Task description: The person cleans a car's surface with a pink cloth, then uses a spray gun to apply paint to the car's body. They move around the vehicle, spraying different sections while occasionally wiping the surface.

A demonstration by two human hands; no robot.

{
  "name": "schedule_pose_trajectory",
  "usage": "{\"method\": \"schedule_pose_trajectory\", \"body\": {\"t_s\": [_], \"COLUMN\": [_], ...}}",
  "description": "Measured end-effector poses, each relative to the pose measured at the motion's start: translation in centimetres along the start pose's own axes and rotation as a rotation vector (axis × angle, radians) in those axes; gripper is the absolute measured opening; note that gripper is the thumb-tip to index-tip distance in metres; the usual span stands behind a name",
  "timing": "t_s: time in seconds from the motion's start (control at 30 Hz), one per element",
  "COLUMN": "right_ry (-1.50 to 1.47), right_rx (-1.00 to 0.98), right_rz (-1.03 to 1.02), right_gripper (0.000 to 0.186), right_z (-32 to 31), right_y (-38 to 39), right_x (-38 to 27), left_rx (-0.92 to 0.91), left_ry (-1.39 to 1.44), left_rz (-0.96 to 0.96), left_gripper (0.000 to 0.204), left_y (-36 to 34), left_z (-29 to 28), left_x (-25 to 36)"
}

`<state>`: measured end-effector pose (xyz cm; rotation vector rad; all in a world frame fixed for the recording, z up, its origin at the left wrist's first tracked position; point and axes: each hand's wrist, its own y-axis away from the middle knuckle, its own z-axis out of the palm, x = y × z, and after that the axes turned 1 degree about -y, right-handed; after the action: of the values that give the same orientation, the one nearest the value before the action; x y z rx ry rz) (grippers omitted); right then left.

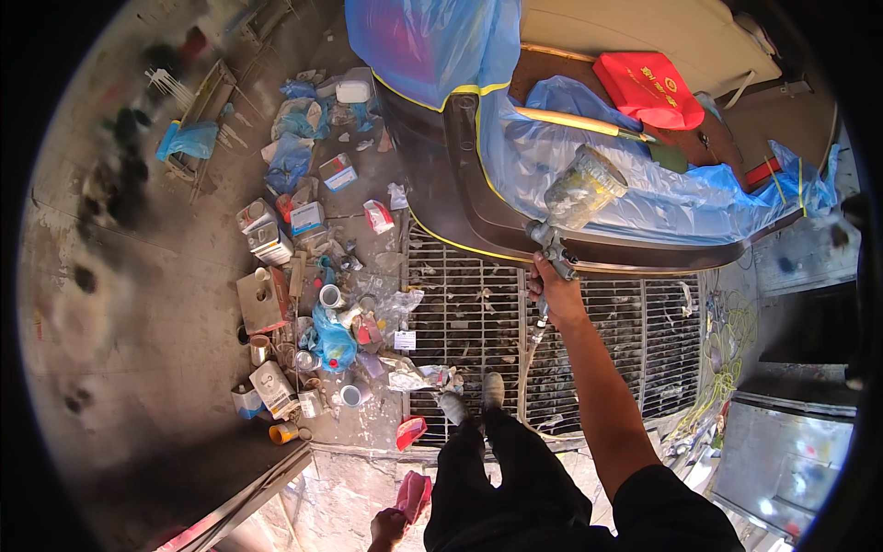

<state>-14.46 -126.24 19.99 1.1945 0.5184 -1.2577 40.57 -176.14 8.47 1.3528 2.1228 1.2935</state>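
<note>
My right hand (pixel 552 281) grips a metal spray gun (pixel 555 247) with a paint-spattered translucent cup (pixel 585 189) on top and a hose hanging below. The gun is in front of a dark vehicle body panel (pixel 451 216) edged with yellow tape. Blue plastic sheeting (pixel 423 41) masks the vehicle above and behind it. Low at the bottom, left of my legs, my left hand (pixel 386 532) holds a crumpled pink item (pixel 415 497), possibly a cloth.
A floor grate (pixel 460 322) lies under my feet. Scattered cans, boxes (pixel 276 386) and plastic litter cover the floor to the left. A hose coil (pixel 722 368) lies at the right. A red bag (pixel 644 87) sits inside the vehicle. A bench edge (pixel 235 501) is at lower left.
</note>
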Motion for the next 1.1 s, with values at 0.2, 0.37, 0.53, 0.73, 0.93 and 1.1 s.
{"method": "schedule_pose_trajectory", "body": {"t_s": [0.2,0.37,0.53,0.73,0.93,1.1], "right_ry": [0.044,0.134,0.581,0.667,0.844,0.887], "right_rx": [0.368,0.729,0.768,0.421,-0.045,-0.013], "right_rz": [0.055,-0.082,-0.39,-0.333,-0.471,-0.436], "right_gripper": [0.017,0.019,0.026,0.023,0.043,0.046], "right_z": [-11.4,-13.2,-14.6,-3.0,7.8,11.2], "right_y": [-1.0,2.1,2.2,4.7,5.9,6.3], "right_x": [7.9,9.1,13.0,15.5,15.2,17.0], "left_rx": [0.037,0.037,0.096,0.069,0.129,0.104], "left_ry": [0.179,0.19,0.042,0.134,0.137,0.057], "left_rz": [-0.164,-0.258,-0.061,-0.205,-0.24,-0.192], "left_gripper": [0.04,0.036,0.028,0.036,0.034,0.041], "left_y": [2.6,6.1,6.2,6.3,2.8,-1.9], "left_z": [-4.1,-4.6,-0.7,-4.0,-8.5,-12.5], "left_x": [4.7,5.8,3.2,8.0,6.5,2.4]}}
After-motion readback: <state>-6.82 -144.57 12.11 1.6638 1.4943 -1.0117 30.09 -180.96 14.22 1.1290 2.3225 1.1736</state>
